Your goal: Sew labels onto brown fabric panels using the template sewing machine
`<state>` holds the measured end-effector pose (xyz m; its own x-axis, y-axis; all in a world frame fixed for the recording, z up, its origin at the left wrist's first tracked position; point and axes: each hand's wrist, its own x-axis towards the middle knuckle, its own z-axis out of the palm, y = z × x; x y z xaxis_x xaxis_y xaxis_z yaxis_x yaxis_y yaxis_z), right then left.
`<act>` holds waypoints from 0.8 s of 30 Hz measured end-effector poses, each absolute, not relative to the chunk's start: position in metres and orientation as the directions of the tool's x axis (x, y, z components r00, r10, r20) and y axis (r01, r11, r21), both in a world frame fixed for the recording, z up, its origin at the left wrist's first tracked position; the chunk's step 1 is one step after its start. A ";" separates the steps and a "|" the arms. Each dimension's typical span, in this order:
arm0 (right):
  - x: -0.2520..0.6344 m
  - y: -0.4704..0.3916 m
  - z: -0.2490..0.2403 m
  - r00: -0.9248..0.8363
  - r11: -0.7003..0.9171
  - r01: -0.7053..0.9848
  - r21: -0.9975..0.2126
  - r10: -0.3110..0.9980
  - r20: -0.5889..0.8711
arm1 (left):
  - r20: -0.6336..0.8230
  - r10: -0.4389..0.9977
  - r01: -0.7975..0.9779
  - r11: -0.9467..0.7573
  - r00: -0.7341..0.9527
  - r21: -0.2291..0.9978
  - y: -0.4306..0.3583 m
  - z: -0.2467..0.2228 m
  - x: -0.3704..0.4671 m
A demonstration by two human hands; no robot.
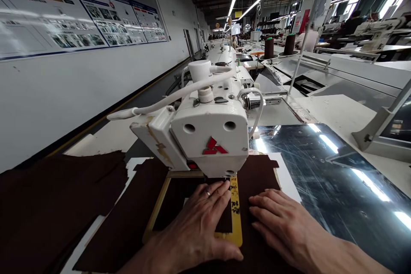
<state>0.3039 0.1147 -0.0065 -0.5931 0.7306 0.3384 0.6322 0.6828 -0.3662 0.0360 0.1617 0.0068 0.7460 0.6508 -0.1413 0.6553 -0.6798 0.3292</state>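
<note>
Dark brown fabric [257,175] lies under the head of a white sewing machine [210,128] that carries a red three-diamond badge. On the fabric sits a yellow rectangular frame [236,218] with black handwriting on its right bar. My left hand [199,218], a ring on one finger, lies flat over the frame's opening with fingertips close below the machine head and thumb spread across the lower bar. Right of the frame, my right hand [282,220] rests palm down on the fabric, fingers stretched. The needle area is mostly hidden behind my left fingertips.
More brown fabric [48,205] is piled at the left. White sheet material [289,175] shows under the cloth's edge. A shiny metal plate [346,180] covers the table at right, beside a tilted screen [398,122]. Brown thread cones [269,48] stand farther back.
</note>
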 end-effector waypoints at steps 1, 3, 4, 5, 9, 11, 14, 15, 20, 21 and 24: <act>0.304 0.115 -0.007 -0.596 0.685 0.632 -0.363 0.729 0.337 | -0.150 0.651 0.659 -0.678 0.744 0.327 0.161 0.007 0.036; 0.304 0.115 -0.008 -0.599 0.687 0.633 -0.357 0.727 0.337 | -0.156 0.650 0.660 -0.679 0.744 0.322 0.160 0.007 0.037; 0.304 0.115 -0.009 -0.600 0.687 0.634 -0.356 0.727 0.334 | -0.148 0.648 0.656 -0.683 0.747 0.321 0.160 0.008 0.037; 0.304 0.115 -0.009 -0.602 0.687 0.633 -0.357 0.727 0.331 | -0.131 0.643 0.646 -0.692 0.754 0.321 0.161 0.009 0.036; 0.306 0.115 -0.013 -0.602 0.681 0.640 -0.356 0.732 0.319 | -0.046 0.581 0.560 -0.756 0.812 0.337 0.173 0.016 0.027; 0.308 0.114 -0.015 -0.592 0.677 0.646 -0.354 0.736 0.327 | 0.004 0.569 0.535 -0.776 0.823 0.334 0.181 0.018 0.022; 0.308 0.113 -0.018 -0.584 0.677 0.648 -0.348 0.736 0.343 | 0.062 0.581 0.535 -0.781 0.811 0.324 0.189 0.017 0.020; 0.308 0.113 -0.018 -0.582 0.679 0.648 -0.344 0.734 0.351 | 0.067 0.583 0.534 -0.780 0.810 0.325 0.190 0.016 0.021; 0.304 0.112 -0.017 -0.560 0.664 0.656 -0.359 0.747 0.359 | 0.071 0.633 0.578 -0.742 0.771 0.341 0.188 0.015 0.032; 0.304 0.112 -0.016 -0.557 0.657 0.659 -0.366 0.754 0.350 | 0.068 0.644 0.588 -0.732 0.762 0.344 0.187 0.016 0.033; 0.303 0.113 -0.013 -0.571 0.655 0.659 -0.370 0.756 0.321 | 0.051 0.658 0.602 -0.715 0.751 0.356 0.182 0.018 0.037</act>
<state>0.3027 0.1130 -0.0129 -0.5708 0.7559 0.3206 0.6592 0.6547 -0.3700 0.0365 0.1816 0.0178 0.7512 0.6581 0.0510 0.6021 -0.7147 0.3559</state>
